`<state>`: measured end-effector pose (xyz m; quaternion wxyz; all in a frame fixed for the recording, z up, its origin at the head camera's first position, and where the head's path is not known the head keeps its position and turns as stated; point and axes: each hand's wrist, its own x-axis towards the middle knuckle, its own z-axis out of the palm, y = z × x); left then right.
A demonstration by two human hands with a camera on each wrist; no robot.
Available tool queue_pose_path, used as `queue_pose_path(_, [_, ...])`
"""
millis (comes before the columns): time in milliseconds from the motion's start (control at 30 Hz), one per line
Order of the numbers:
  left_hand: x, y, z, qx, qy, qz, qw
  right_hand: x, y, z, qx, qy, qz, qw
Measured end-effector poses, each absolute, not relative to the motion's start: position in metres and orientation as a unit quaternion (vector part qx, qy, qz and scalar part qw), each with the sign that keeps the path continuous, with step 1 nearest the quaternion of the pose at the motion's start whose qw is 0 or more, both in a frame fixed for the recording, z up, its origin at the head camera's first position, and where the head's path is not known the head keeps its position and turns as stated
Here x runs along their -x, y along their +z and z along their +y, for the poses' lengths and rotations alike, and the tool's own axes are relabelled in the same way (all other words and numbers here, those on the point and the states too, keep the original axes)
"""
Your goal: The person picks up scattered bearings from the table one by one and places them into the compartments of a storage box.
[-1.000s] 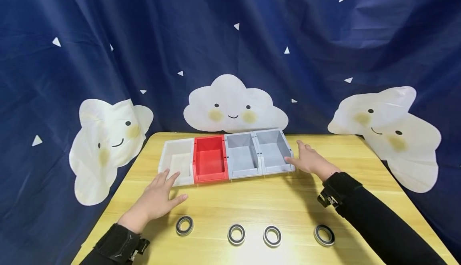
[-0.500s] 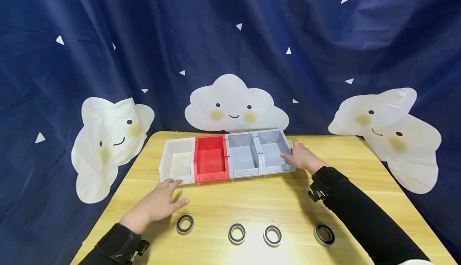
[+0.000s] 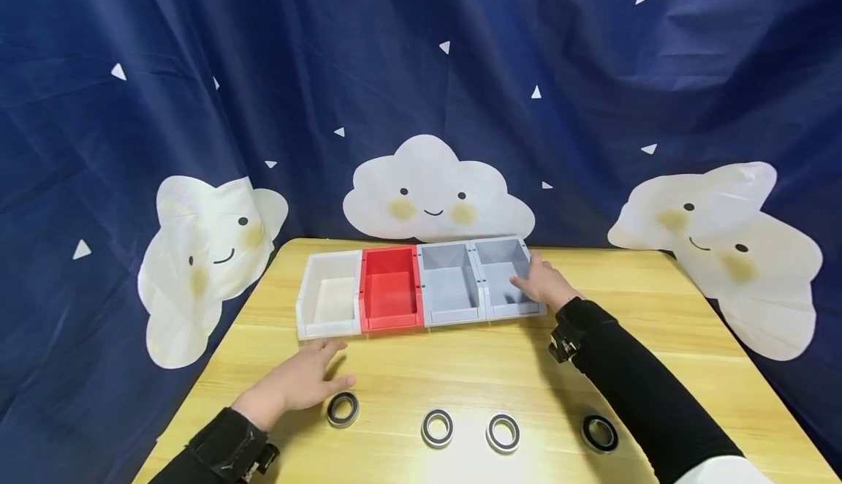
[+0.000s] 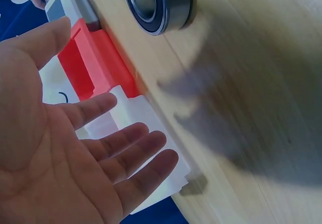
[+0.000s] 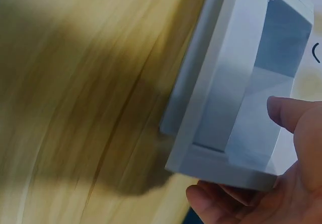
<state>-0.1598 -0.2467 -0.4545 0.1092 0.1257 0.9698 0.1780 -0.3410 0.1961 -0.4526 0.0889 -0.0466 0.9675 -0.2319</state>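
Head view: a white plastic bin (image 3: pixel 329 329), a red plastic bin (image 3: pixel 392 322), a light grey plastic bin (image 3: pixel 454 316) and a second light grey plastic bin (image 3: pixel 516 310) stood side by side, left to right, across the centre of the frame on a yellowish wood-grain desk (image 3: pixel 460 367). The right hand (image 3: pixel 549 284) lay at the right end of this row. Its thumb reached over the interior of the second grey bin while its other fingers lay outside the end wall; thumb and fingers were parted, with the wall between them, and whether they touched it could not be told.

The left hand (image 3: pixel 299 382), at lower left, held nothing; its fingers were spread and loosely extended over the desk. Near its thumb lay a steel ring bearing with a black face (image 3: pixel 343 423). Three similar bearings lay flat farther right in the lower frame: two near the centre (image 3: pixel 437 443) (image 3: pixel 503 449) and one beside the black right sleeve (image 3: pixel 645 374).

Left wrist view: the palm was open, and the thumb stood apart from the bearing at the top.

Background: a dark blue curtain (image 3: pixel 395 67) bore white cloud shapes (image 3: pixel 434 169).
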Motion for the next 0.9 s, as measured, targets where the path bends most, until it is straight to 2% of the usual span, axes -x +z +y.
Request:
queue_pose_path(200, [0.153, -0.453, -0.241, -0.142, 0.176, 0.966, 0.121, 0.344, -0.456, 0.192, 0.038, -0.222, 0.969, 0.104])
queue_pose_path(600, [0.147, -0.451, -0.230, -0.161, 0.169, 0.961, 0.147, 0.347, -0.469, 0.195, 0.071, -0.168, 0.982, 0.038])
queue_pose_path(900, [0.144, -0.452, -0.229, -0.152, 0.168, 0.961, 0.158, 0.347, -0.469, 0.194, 0.063, -0.179, 0.981, 0.032])
